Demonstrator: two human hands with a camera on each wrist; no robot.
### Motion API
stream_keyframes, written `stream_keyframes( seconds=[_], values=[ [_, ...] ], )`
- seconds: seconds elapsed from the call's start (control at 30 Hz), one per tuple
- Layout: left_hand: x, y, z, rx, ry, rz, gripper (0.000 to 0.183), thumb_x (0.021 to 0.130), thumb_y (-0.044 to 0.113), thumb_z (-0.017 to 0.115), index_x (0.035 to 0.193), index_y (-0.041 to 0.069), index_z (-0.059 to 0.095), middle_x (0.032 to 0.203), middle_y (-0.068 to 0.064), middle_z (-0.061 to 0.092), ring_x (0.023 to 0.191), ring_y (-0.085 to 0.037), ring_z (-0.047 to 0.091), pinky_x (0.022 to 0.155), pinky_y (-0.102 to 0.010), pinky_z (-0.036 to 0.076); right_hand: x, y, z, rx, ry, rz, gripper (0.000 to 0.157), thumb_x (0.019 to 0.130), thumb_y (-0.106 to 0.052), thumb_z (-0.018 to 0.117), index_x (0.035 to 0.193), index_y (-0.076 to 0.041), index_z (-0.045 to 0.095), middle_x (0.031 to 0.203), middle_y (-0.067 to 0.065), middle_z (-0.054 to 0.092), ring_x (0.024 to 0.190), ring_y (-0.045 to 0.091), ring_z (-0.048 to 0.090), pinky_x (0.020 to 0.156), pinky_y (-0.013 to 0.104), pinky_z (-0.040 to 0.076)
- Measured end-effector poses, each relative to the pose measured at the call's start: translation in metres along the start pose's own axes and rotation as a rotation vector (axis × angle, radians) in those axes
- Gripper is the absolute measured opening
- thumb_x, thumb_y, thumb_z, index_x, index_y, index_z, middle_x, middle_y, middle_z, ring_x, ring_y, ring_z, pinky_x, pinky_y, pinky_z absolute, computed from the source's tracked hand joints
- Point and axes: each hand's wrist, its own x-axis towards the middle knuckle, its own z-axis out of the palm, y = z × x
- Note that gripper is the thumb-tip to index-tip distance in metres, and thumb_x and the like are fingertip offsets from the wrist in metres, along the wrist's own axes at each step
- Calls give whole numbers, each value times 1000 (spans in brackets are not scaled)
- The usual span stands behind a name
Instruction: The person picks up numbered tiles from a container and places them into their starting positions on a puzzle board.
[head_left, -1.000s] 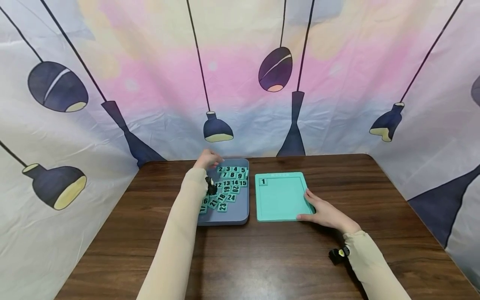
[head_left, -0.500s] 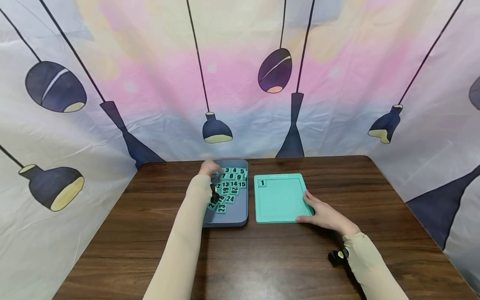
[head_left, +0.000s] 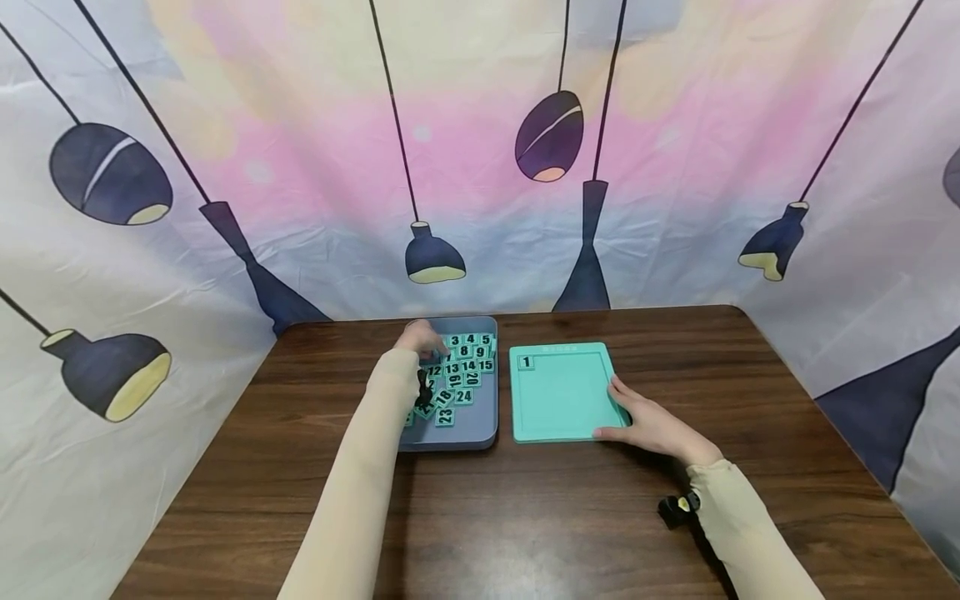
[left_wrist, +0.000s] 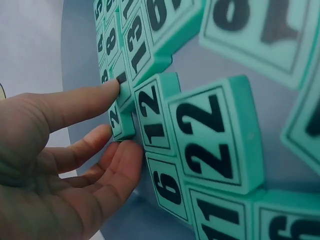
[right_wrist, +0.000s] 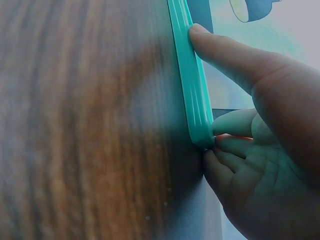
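Observation:
My left hand [head_left: 420, 337] reaches over the left side of a grey-blue tray [head_left: 480, 432] with turquoise number tiles in it. In the left wrist view, the thumb touches tile 7 [left_wrist: 121, 92], and the relaxed fingers lie around the edge of tile 2 [left_wrist: 119, 126]. Tiles 12 [left_wrist: 155, 117] and 22 [left_wrist: 212, 137] lie beside them. My right hand [head_left: 660, 427] holds the near right corner of a turquoise puzzle board [head_left: 562, 404], thumb on its front edge and fingers at its right side. Tile 1 [head_left: 526, 362] sits in the board's upper left corner.
Both tray and board lie on a dark wooden table [head_left: 525, 517], with a narrow gap between them. Some tiles, such as tile 23 [head_left: 445, 417], lie turned. A cloth with printed lamps [head_left: 480, 167] hangs behind the table.
My left hand has moved from the tray's back left corner toward me and to the right, down onto tiles 2 and 7. The right hand and the board stay where they were.

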Motion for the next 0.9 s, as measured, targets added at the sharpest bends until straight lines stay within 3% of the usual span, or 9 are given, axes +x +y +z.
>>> stream_keyframes(
  seconds=[0.13, 0.23, 0.27, 0.33, 0.43, 0.47, 0.53, 0.67, 0.9],
  values=[
    [-3, 2, -2, 1, -46, 0, 59, 92, 14, 75, 140, -7, 49, 127, -21, 55, 60, -16, 46, 55, -29, 45, 0, 0, -1, -4, 1, -1, 105, 90, -59, 68, 156, 8, 20, 165, 26, 9, 148, 48, 18, 113, 63, 28],
    [-8, 2, -2, -2, -79, 17, 64, 94, 13, 73, 146, -7, 42, 135, -23, 51, 58, -15, 43, 56, -29, 44, 0, 0, -1, -1, 1, -3, 105, 90, -59, 68, 156, 8, 20, 165, 26, 8, 148, 48, 18, 113, 64, 28],
    [-11, 2, -2, -6, -88, 23, 65, 94, 12, 72, 147, -7, 40, 126, -21, 56, 57, -15, 40, 56, -29, 43, 0, 0, -1, 1, 1, -2, 105, 90, -59, 68, 156, 8, 20, 165, 26, 8, 148, 48, 18, 113, 64, 28],
    [-15, 3, 0, 0, -102, 42, 45, 95, 11, 71, 132, -7, 53, 95, -13, 58, 53, -14, 35, 56, -30, 41, -1, 0, -1, 3, 2, -2, 105, 90, -58, 68, 156, 8, 20, 165, 26, 8, 148, 48, 18, 113, 64, 28],
    [-22, 4, 2, 7, -114, 73, 14, 94, 7, 70, 101, 0, 61, 66, -1, 43, 51, -13, 33, 60, -32, 42, -1, -1, -1, 3, 0, 0, 104, 91, -57, 68, 156, 8, 20, 165, 26, 9, 148, 48, 17, 113, 64, 27],
    [-24, 5, 2, 8, -121, 84, 13, 94, 6, 70, 88, 4, 59, 60, 2, 34, 51, -14, 32, 61, -32, 42, -1, -1, -1, 4, -1, 0, 104, 91, -58, 68, 156, 8, 20, 165, 26, 9, 148, 48, 17, 113, 64, 27],
    [-28, 6, 3, 16, -133, 108, 30, 95, 5, 67, 72, 10, 50, 57, 3, 33, 51, -14, 31, 64, -34, 44, -1, -1, -2, 5, -2, 0, 104, 91, -58, 68, 156, 8, 20, 165, 26, 9, 148, 48, 17, 113, 64, 27],
    [-31, 8, 4, 26, -159, 140, 46, 99, 6, 61, 60, 16, 39, 54, 3, 32, 48, -14, 29, 69, -37, 45, -2, 0, -1, 11, 0, -7, 105, 90, -58, 68, 156, 8, 21, 165, 26, 8, 148, 48, 17, 113, 64, 28],
    [-32, 4, 4, -24, -150, 183, 38, 98, 3, 62, 67, 12, 42, 69, 0, 39, 58, -15, 37, 72, -37, 47, -1, -1, -1, 13, -6, -6, 105, 91, -58, 68, 156, 9, 20, 165, 26, 7, 148, 48, 17, 113, 64, 28]
  ],
)
